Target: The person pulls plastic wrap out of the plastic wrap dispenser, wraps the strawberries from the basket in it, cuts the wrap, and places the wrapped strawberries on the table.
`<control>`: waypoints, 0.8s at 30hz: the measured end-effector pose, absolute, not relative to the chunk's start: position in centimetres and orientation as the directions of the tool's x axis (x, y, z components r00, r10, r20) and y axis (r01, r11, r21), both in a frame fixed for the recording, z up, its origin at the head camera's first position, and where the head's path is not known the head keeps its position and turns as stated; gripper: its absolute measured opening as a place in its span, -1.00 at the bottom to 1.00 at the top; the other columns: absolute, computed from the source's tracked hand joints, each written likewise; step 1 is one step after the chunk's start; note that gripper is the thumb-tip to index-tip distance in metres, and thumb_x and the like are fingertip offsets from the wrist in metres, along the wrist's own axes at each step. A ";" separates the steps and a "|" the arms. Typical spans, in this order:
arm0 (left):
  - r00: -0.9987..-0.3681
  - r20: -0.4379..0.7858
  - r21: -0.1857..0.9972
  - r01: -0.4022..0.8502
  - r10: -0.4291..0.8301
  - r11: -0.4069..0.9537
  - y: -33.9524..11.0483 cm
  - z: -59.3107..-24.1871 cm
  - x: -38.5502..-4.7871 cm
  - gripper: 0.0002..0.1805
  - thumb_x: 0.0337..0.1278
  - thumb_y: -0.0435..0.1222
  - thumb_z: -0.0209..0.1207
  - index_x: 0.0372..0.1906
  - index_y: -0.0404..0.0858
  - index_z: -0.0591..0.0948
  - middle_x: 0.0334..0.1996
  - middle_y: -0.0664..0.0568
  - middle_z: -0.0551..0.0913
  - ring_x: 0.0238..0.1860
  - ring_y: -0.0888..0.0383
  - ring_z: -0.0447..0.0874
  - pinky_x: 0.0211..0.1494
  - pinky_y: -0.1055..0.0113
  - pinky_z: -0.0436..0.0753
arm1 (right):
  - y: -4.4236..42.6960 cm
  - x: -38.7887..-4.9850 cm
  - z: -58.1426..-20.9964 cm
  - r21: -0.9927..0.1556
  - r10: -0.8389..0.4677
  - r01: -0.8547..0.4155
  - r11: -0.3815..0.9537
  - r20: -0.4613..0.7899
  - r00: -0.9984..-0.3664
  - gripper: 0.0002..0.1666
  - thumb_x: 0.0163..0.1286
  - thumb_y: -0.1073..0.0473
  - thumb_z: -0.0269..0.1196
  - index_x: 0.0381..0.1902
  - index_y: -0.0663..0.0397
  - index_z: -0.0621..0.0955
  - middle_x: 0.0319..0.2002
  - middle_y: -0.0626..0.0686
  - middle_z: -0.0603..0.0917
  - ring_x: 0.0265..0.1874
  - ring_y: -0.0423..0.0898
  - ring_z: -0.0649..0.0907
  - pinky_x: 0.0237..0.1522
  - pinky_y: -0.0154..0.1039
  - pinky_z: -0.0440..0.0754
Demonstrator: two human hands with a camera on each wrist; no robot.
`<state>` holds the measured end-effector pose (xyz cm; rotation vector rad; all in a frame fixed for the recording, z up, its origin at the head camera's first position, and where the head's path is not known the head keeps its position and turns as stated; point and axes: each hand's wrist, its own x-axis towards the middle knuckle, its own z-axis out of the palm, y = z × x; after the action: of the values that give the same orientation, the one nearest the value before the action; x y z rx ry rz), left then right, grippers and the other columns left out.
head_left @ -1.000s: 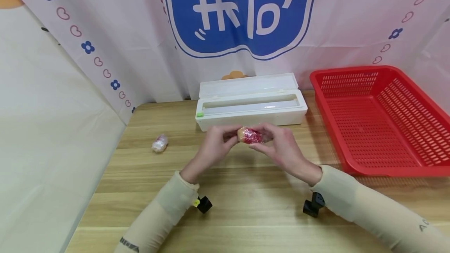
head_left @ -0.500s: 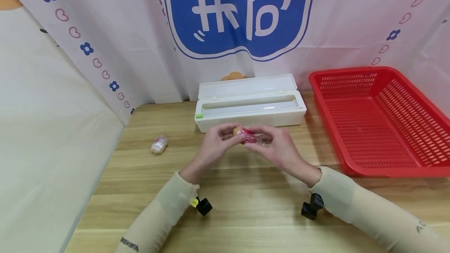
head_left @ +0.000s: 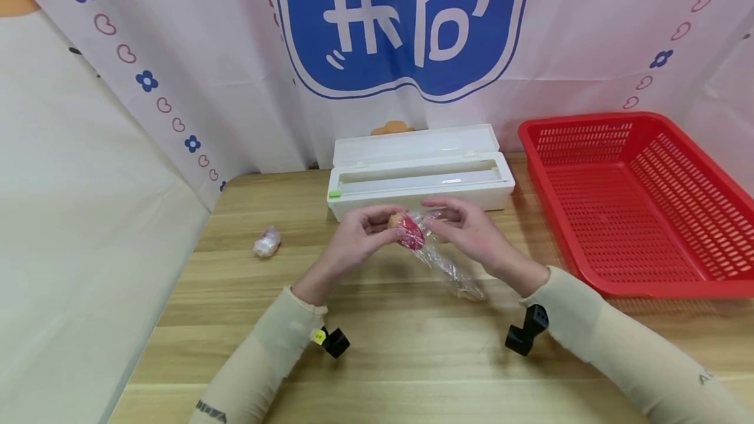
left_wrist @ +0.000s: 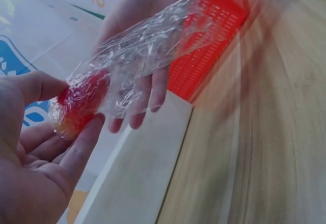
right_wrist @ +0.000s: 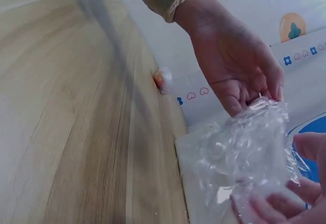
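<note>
My left hand (head_left: 357,237) pinches a small red-and-yellow piece, fruit-like in look and wrapped in cling film (left_wrist: 84,99), between thumb and fingers above the table. A loose tail of clear cling film (head_left: 450,270) hangs from it toward the lower right in the head view. Beside it is my right hand (head_left: 471,234), its fingers extended behind the film in the left wrist view, thumb and fingers apart. In the right wrist view the film (right_wrist: 244,152) covers part of the right fingers and hides the wrapped piece. Whether the right thumb touches the film is hard to tell.
Behind the hands stands a white cling film dispenser (head_left: 421,198), lid raised. A red plastic basket (head_left: 580,260) stands at the right. Another small film-wrapped piece (head_left: 268,242) lies on the wooden table (head_left: 412,358) at the left. A printed white curtain (head_left: 235,84) hangs at the back.
Earlier both hands held the wrapped piece. Now the right hand has spread and drawn slightly away, and a long tail of film has come loose, hanging down to the right.
</note>
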<state>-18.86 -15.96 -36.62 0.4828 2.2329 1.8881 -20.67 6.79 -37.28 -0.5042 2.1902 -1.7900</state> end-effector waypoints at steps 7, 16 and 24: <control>-0.918 0.053 0.982 0.119 0.393 0.145 -15.9 -36.2 -18.7 -0.56 0.16 -0.37 0.32 0.16 -0.35 0.59 0.02 -0.23 0.70 -0.09 0.06 0.78 0.06 0.23 0.73 | 6.6 -20.4 -37.2 -0.977 -0.396 -0.132 0.168 0.056 -0.916 -0.65 0.36 0.16 0.31 0.06 0.17 0.66 -0.04 0.20 0.75 -0.26 -0.19 0.76 -0.14 -0.25 0.76; -0.920 0.031 0.980 0.105 0.390 0.171 -16.0 -36.4 -18.8 -0.55 0.15 -0.41 0.31 0.16 -0.42 0.58 -0.01 -0.29 0.71 -0.10 0.02 0.80 0.04 0.24 0.74 | 6.3 -19.7 -36.4 -0.902 -0.341 -0.265 0.342 0.144 -0.929 -0.83 0.29 0.11 0.39 -0.19 -0.01 0.80 -0.25 0.05 0.82 -0.40 -0.13 0.71 -0.33 -0.22 0.74; -0.922 0.037 0.969 0.127 0.385 0.213 -15.8 -36.6 -18.9 -0.54 0.15 -0.39 0.32 0.16 -0.45 0.57 0.02 -0.32 0.70 -0.07 -0.05 0.79 0.03 0.26 0.74 | 6.0 -19.1 -35.7 -0.919 -0.333 -0.192 0.346 0.071 -0.940 -0.80 0.29 0.13 0.38 -0.14 0.01 0.78 -0.18 0.06 0.81 -0.33 -0.11 0.74 -0.25 -0.16 0.77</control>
<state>-18.87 -15.82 -36.57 0.4887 2.2722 1.7820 -19.05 5.96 -35.72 -0.4842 2.4687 -1.6573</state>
